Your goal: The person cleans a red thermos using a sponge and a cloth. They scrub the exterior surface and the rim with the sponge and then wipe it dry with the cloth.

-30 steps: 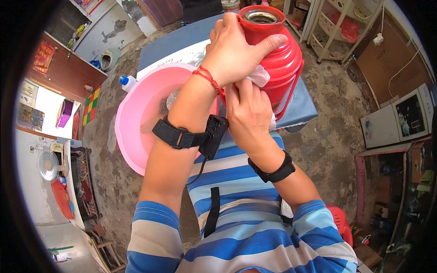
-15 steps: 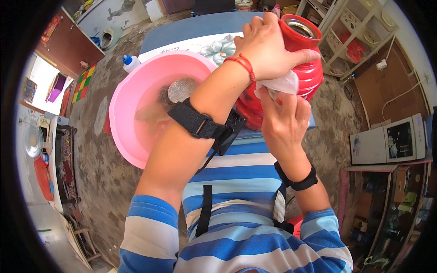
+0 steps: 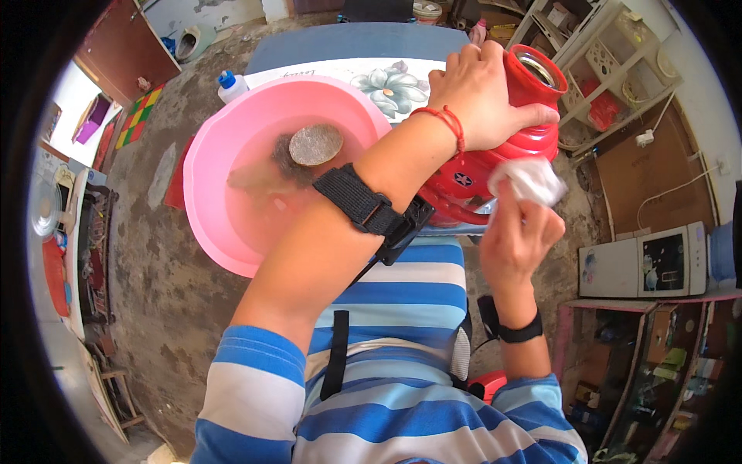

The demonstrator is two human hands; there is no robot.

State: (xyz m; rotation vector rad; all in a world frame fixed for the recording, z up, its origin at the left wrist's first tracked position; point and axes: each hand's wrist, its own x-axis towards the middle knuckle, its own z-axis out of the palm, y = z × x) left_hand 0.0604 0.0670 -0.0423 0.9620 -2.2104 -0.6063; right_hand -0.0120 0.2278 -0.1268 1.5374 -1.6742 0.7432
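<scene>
A red, ribbed thermos flask (image 3: 537, 143) leans at the table's right side, its round mouth uncovered and silvery inside. My left hand (image 3: 483, 97) is wrapped round its upper part just below the mouth, thumb to the right. In the fingers of my right hand (image 3: 519, 240) is a bunched white cloth (image 3: 532, 182), smeared by motion, at the flask's near right side. Under my left forearm a pink basin (image 3: 199, 155) holds cloudy water. A round greyish pad (image 3: 315, 145) and a dark scourer (image 3: 286, 157) sit in it.
A white bottle with a blue cap (image 3: 230, 87) stands behind the basin. The blue-grey table (image 3: 340, 46) has a flowered white panel. Shelves (image 3: 618, 73) stand far right, a white cabinet (image 3: 607, 271) at the right. A black strap device is on my left forearm.
My right hand and the cloth have moved right and a little down across the flask, uncovering a dark round emblem on it. My left hand keeps its hold. The whole view has shifted slightly.
</scene>
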